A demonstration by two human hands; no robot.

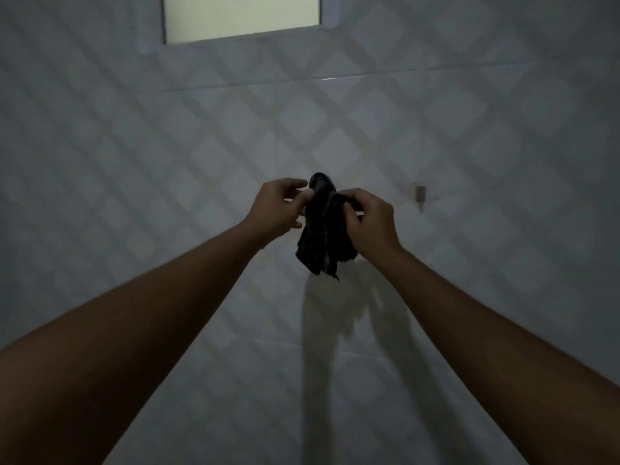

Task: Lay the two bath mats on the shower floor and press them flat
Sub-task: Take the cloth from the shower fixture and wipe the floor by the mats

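Observation:
Both my arms reach out toward a tiled wall in dim light. A small dark cloth point(322, 239) hangs bunched against the wall, its top looped over what looks like a dark hook point(319, 182). My left hand point(281, 206) pinches the cloth's upper left edge with thumb and fingertips. My right hand point(369, 219) grips the cloth's upper right part. The cloth's lower end dangles free and casts a long shadow down the wall. No bath mat and no shower floor show in the head view.
The wall point(167, 162) is pale tile with a diamond pattern. A frosted window point(241, 15) sits at the top. A small metal wall fitting point(420, 194) sticks out to the right of my right hand.

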